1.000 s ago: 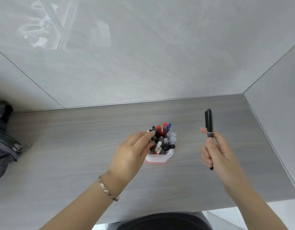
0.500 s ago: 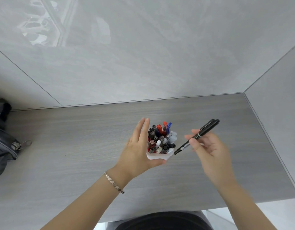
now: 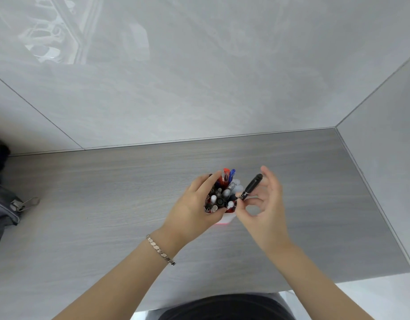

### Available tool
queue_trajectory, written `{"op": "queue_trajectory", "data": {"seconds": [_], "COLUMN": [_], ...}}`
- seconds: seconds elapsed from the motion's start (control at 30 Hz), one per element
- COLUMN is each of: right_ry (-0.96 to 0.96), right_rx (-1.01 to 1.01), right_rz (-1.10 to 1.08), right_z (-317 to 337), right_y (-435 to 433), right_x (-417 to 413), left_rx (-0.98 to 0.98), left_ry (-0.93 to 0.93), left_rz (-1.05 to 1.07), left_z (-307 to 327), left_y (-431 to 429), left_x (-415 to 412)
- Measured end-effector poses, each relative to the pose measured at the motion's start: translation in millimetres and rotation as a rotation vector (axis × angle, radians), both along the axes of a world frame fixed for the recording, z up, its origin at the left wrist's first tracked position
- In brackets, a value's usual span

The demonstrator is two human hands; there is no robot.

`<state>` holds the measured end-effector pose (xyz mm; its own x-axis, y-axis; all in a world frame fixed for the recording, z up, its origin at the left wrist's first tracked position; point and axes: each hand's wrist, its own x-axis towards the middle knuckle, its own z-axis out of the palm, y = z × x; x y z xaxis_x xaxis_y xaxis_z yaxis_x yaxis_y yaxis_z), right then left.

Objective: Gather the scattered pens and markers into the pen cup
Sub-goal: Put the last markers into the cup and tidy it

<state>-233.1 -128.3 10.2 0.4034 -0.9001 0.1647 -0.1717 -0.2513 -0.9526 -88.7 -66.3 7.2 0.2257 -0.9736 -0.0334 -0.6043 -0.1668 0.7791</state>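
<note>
At mid-bench, the pen cup stands crowded with pens. Left hand is wrapped around its side, steadying it. Right hand pinches a black marker, lower end at the cup's rim, not yet seated. No loose pens visible elsewhere; judged nearly complete.

One head-worn wide-angle camera is looking forward and steeply down from just above the grey wood-grain desk, facing the glossy pale grey wall panels behind it; it is sitting close enough that both bare forearms are filling the lower frame, with straight edges bowing outward
</note>
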Motion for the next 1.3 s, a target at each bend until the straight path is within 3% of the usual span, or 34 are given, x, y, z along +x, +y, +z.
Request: {"op": "queue_trajectory", "data": {"seconds": [0.17,0.33,0.57,0.8,0.97,1.1,1.3], "right_ry": [0.264,0.280,0.264,0.481,0.577,0.950,1.113], "right_rx": [-0.383,-0.399,-0.476,-0.491,-0.274,-0.097,0.009], "right_rz": [0.118,0.037,0.127,0.107,0.095,0.253,0.468], "right_z": [5,0,-25,-45,-33,-10,-3], "right_y": [-9,-12,3,13,-7,-47,-77], "right_x": [-9,-27,-8,-33,-32,-8,32], "left_rx": [0.044,0.065,0.117,0.132,0.108,0.040,0.025], "left_ry": [-0.022,-0.027,0.074,0.132,0.264,0.390,0.258], "left_rz": [-0.043,-0.032,0.044,0.122,0.237,0.363,0.437], "left_z": [1,-1,-4,-17,-13,4,29], "left_y": [1,2,5,4,1,-2,-20], "left_x": [4,3,-1,-6,-10,18,89]}}
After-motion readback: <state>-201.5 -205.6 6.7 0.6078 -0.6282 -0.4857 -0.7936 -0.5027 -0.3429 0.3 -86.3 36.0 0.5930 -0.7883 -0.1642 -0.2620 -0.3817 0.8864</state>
